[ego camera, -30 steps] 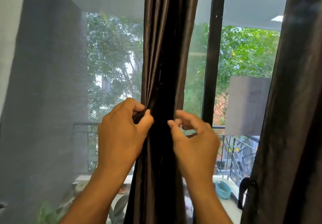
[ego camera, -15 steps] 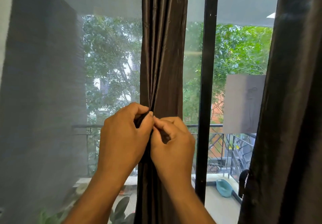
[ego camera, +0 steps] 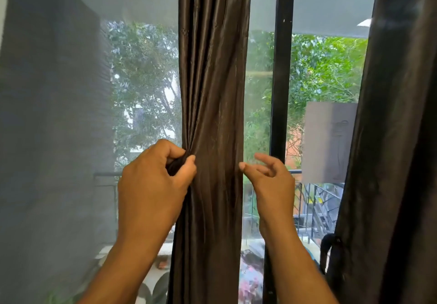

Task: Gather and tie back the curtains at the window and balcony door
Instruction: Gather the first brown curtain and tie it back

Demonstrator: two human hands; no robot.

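A dark brown satin curtain (ego camera: 212, 79) hangs gathered in a narrow column at the centre of the window. My left hand (ego camera: 153, 185) grips a bunch of its folds at the left edge, at about mid height. At the curtain's right edge is my right hand (ego camera: 269, 181), its thumb tip against the fabric and its fingers loosely curled around nothing. A second dark curtain (ego camera: 397, 138) hangs at the far right, with a dark tie-back loop (ego camera: 329, 249) at its lower left edge.
A black vertical door frame (ego camera: 281, 91) stands just right of the centre curtain. A grey mesh screen (ego camera: 71, 138) covers the left pane. Outside are a balcony railing (ego camera: 314, 199), potted plants and trees.
My right hand has let go of the folds beside my left hand and moved right to the curtain's right edge. The curtain column looks wider now. My left hand keeps its grip.
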